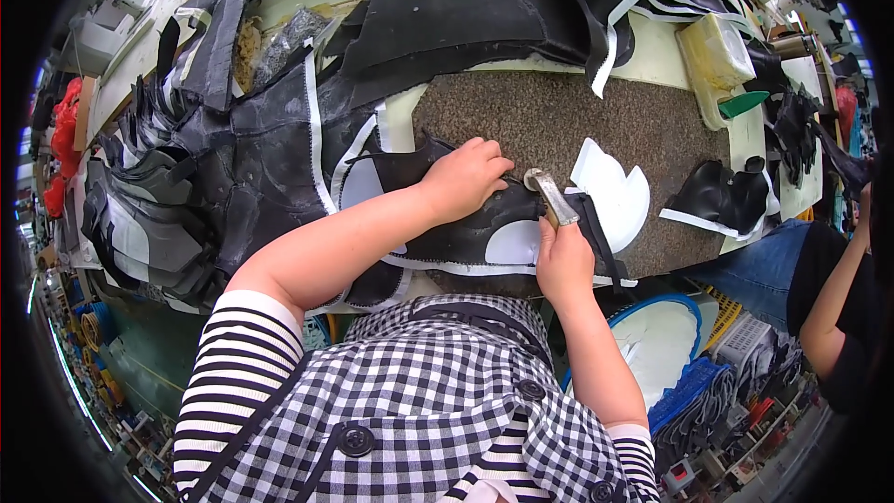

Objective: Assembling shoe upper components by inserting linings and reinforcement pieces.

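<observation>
My right hand (566, 265) is wrapped round a metal hammer (551, 196), whose head is just right of my left hand's fingertips. My left hand (467, 177) has its fingers bent and pressed together on the edge of a black leather piece (442, 235). That piece lies on the brown speckled work board (521, 112), with pale grey half-round patches and a white-taped edge towards me. Beside the hammer lies a white shaped piece (610, 194), next to a narrow black strip (601, 237).
Stacked black leather parts (270, 130) cover the table's left side, and more black sheets (447, 23) lie at the back. At right are a taped black piece (717, 196), a yellowed block (717, 61) and a green-handled tool (743, 104). Another person's arm (833, 312) shows at far right.
</observation>
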Tool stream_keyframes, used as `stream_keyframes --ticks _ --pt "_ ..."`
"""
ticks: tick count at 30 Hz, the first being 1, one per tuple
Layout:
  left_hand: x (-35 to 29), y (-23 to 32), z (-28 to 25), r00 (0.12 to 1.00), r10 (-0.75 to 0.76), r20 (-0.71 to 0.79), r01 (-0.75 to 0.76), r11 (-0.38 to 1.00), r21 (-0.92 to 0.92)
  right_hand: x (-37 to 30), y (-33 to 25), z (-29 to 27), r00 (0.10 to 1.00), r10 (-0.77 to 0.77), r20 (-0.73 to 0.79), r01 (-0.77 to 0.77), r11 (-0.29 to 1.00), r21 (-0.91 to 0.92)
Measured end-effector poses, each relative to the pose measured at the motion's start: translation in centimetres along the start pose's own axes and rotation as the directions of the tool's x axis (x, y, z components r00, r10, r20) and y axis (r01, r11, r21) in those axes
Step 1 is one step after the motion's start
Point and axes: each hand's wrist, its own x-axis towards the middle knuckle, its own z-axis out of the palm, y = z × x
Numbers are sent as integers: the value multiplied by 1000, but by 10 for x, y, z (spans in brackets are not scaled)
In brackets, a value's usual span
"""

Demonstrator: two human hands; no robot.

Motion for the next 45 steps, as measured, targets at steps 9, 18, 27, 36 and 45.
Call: stream_keyframes --ticks 9,18,27,36,45 --pt "1 1 5 1000 -18 -13 16 995 -95 -2 2 6 1000 27 -9 -27 999 24" --pt "-5 4 4 977 206 60 -213 965 152 -4 6 10 990 -48 -131 67 987 146" --pt "-9 2 12 978 208 -11 -204 966 159 1 4 14 993 -98 -70 103 992 73" --pt "-16 7 9 987 -60 -149 57 998 -27 2 2 11 998 -57 -13 57 997 42" --pt "-18 18 5 992 112 51 -123 927 354 3 2 11 991 -118 -66 123 989 79"
